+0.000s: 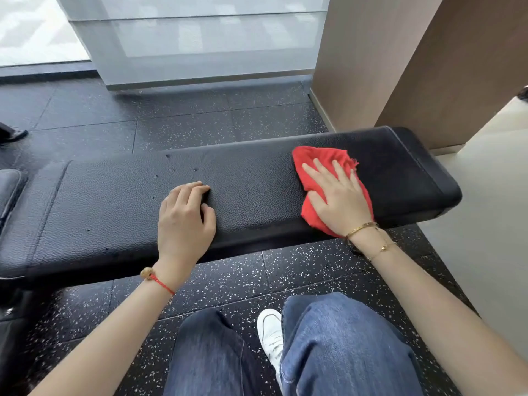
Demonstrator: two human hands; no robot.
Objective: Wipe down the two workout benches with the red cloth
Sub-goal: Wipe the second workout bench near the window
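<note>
A long black padded workout bench point(251, 178) runs across the view from left to right. A crumpled red cloth point(314, 160) lies on its right part. My right hand point(340, 198) presses flat on the cloth with fingers spread. My left hand point(184, 215) rests on the bench's middle, near its front edge, with fingers loosely curled and nothing in them. The edge of another black pad point(8, 190) shows at the far left.
Black speckled rubber floor tiles point(183, 121) lie around the bench. A brown pillar point(400, 61) stands behind the bench's right end, with pale floor point(485, 195) to the right. A frosted glass panel point(200, 38) stands at the back. My jeans-clad legs and a white shoe point(271, 335) are below.
</note>
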